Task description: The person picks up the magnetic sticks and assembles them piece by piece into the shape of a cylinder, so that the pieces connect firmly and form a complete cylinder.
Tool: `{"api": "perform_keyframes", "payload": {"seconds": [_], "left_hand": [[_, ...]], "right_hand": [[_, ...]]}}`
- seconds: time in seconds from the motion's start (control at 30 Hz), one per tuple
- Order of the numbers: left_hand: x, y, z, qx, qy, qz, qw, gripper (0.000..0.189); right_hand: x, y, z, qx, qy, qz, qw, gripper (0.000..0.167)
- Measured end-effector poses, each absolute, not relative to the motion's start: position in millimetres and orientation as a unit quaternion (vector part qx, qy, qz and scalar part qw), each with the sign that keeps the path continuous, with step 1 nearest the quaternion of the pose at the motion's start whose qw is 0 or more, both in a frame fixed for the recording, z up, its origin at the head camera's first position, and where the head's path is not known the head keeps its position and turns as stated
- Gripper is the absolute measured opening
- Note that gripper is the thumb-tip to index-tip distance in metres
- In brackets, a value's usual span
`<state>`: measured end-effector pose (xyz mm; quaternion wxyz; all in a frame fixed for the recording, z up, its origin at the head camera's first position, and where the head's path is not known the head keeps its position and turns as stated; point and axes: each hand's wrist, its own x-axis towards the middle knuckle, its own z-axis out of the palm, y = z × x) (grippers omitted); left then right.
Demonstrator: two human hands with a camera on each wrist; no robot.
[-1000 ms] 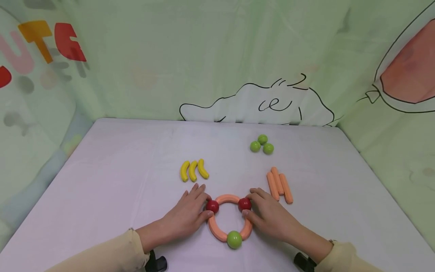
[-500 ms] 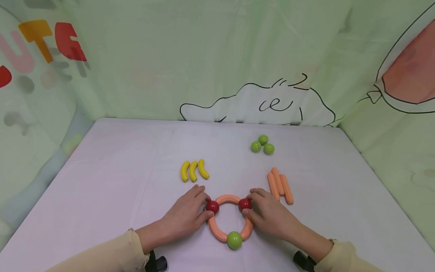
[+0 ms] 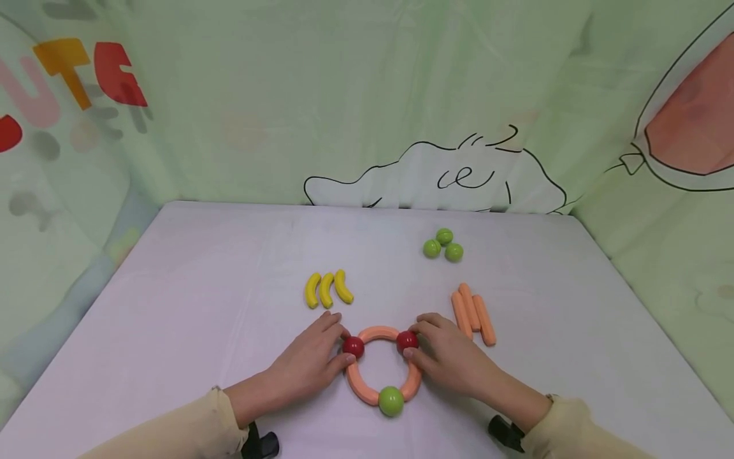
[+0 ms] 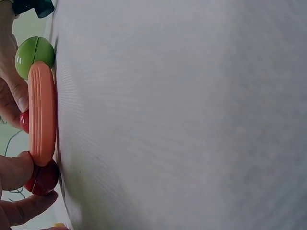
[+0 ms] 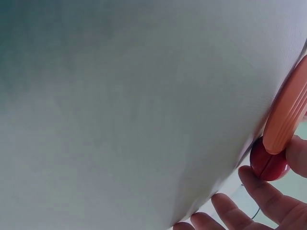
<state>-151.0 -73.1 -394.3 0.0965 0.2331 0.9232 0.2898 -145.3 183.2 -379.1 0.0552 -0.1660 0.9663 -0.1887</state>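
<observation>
Up beyond the left hand (image 3: 301,360), on the left fabric wall (image 3: 74,197), stand a pink U (image 3: 44,95) and an orange T (image 3: 64,58); the red letter (image 3: 107,67) beside them is unclear. Beyond the right hand (image 3: 455,360), black drawn lines (image 3: 463,177) on the back fabric wall (image 3: 287,95) resemble "e" and "2", perhaps only drawing.

Forms a ring (image 3: 369,334) of curved orange pieces and glossy balls, lying flat on the pale tabletop (image 3: 229,274); spans its far side with a far orange arc (image 3: 381,332); curves nearer through a left orange arc (image 3: 360,386), grooved lengthwise, and a right orange arc (image 3: 411,384); carries, both pinched, a left red ball (image 3: 353,347) and a right red ball (image 3: 408,341) at the far arc's ends; meets nearest the camera at a seamed green ball (image 3: 391,401).
</observation>
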Motion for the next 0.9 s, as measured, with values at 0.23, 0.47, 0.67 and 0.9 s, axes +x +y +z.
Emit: {"api": "perform_keyframes", "payload": {"seconds": [0.23, 0.47, 0.67, 0.9], "left_hand": [[-151.6, -71.9, -394.9, 0.225, 0.926, 0.286, 0.1, 0.03], [-152.2, -71.9, -396.4, 0.227, 0.925, 0.29, 0.093, 0.03], [-153.8, -71.6, -397.1, 0.218, 0.924, 0.299, 0.093, 0.03], [-154.0, -70.7, -395.5, 0.208, 0.922, 0.312, 0.09, 0.03]], "right_hand": [[-148.8, 181.2, -378.1, -0.156, 0.968, -0.186, 0.063, 0.029], [-149.7, 181.5, -377.7, -0.146, 0.969, -0.19, 0.061, 0.028], [-149.3, 183.9, -377.8, -0.151, 0.967, -0.196, 0.06, 0.027], [-149.8, 184.3, -377.8, -0.151, 0.968, -0.193, 0.061, 0.026]]}}
